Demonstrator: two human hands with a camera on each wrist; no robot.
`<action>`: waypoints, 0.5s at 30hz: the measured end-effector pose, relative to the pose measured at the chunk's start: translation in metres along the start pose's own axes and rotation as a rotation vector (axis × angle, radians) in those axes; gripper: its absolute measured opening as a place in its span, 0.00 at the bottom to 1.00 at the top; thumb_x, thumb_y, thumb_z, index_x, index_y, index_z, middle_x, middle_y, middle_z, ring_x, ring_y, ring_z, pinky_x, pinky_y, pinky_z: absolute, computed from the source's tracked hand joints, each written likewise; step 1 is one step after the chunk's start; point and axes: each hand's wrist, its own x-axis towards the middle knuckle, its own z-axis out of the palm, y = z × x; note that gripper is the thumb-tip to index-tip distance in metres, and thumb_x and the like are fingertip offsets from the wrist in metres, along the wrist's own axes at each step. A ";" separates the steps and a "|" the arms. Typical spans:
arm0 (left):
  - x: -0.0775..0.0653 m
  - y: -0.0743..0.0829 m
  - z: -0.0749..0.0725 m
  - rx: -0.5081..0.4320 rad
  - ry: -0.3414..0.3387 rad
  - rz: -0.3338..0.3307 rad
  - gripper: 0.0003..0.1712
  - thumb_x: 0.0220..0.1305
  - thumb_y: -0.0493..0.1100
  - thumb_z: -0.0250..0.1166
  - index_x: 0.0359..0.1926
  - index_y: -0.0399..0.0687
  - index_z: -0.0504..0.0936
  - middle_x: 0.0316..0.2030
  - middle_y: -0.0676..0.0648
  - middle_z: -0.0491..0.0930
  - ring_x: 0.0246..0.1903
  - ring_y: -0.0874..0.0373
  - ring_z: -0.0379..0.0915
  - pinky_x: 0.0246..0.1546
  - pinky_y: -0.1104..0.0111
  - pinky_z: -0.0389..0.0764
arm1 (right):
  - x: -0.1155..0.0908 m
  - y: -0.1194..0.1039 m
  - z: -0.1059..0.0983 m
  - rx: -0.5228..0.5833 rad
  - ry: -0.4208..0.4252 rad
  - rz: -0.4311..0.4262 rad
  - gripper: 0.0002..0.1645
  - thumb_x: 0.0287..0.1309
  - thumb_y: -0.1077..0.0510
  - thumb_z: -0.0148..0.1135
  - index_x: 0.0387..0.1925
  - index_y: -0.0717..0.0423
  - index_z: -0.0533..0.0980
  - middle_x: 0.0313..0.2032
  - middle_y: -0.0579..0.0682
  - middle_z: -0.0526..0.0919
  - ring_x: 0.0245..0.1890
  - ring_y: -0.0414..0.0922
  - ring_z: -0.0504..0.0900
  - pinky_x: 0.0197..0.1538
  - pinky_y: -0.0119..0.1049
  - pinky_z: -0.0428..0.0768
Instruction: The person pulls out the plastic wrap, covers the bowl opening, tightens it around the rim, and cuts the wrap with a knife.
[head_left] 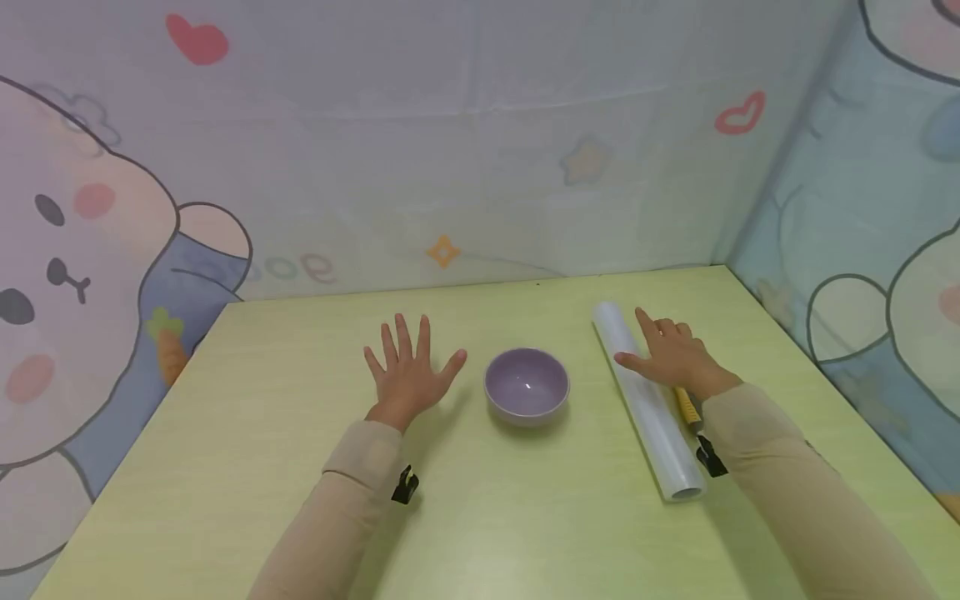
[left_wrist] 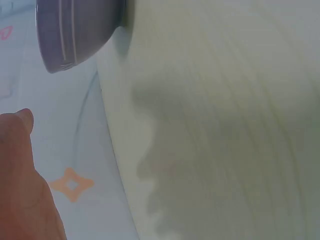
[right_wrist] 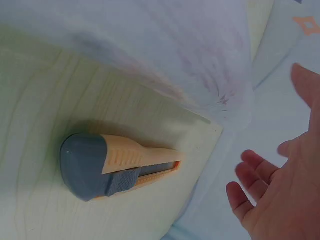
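Note:
A purple bowl [head_left: 527, 385] stands upright on the table, between my two hands. Left of it, my left hand [head_left: 408, 383] hovers with fingers spread wide, holding nothing; its thumb points toward the bowl. A long roll of clear plastic film [head_left: 648, 408] lies lengthwise to the right of the bowl. Over the roll's right side is my right hand [head_left: 678, 358], thumb and index finger extended, the other fingers loosely bent around nothing. Below that hand, a yellow and grey utility knife [right_wrist: 120, 165] lies beside the roll, partly hidden by the wrist in the head view.
The pale yellow wooden table [head_left: 225, 467] ends at a printed cloth backdrop [head_left: 487, 167] behind and at both sides. A black clip [head_left: 406, 485] hangs by the left sleeve, and another black clip [head_left: 710, 457] by the right one.

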 end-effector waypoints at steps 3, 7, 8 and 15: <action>-0.002 -0.004 0.001 -0.020 -0.020 -0.021 0.53 0.57 0.78 0.35 0.72 0.55 0.31 0.69 0.40 0.17 0.68 0.44 0.08 0.61 0.40 0.19 | -0.002 0.003 0.002 0.023 -0.047 0.035 0.55 0.59 0.35 0.49 0.68 0.70 0.42 0.61 0.76 0.54 0.58 0.73 0.54 0.56 0.66 0.59; -0.002 -0.009 0.002 -0.020 -0.015 -0.033 0.52 0.59 0.76 0.37 0.72 0.48 0.37 0.71 0.36 0.27 0.69 0.41 0.15 0.61 0.39 0.22 | -0.005 0.006 0.004 0.087 -0.119 0.074 0.55 0.59 0.36 0.51 0.65 0.76 0.44 0.61 0.79 0.52 0.59 0.74 0.54 0.57 0.64 0.61; -0.002 -0.010 0.003 -0.020 -0.005 -0.031 0.52 0.59 0.74 0.38 0.72 0.46 0.40 0.71 0.35 0.31 0.70 0.40 0.18 0.62 0.38 0.23 | -0.006 0.007 0.005 0.101 -0.130 0.078 0.55 0.59 0.36 0.51 0.64 0.77 0.45 0.60 0.79 0.52 0.58 0.74 0.54 0.57 0.64 0.61; -0.007 -0.018 0.003 -0.146 0.105 0.036 0.39 0.63 0.63 0.49 0.66 0.43 0.59 0.65 0.38 0.57 0.66 0.40 0.48 0.63 0.42 0.48 | -0.020 0.002 0.009 0.090 -0.174 0.111 0.56 0.57 0.35 0.53 0.61 0.81 0.46 0.54 0.78 0.61 0.46 0.65 0.71 0.48 0.55 0.72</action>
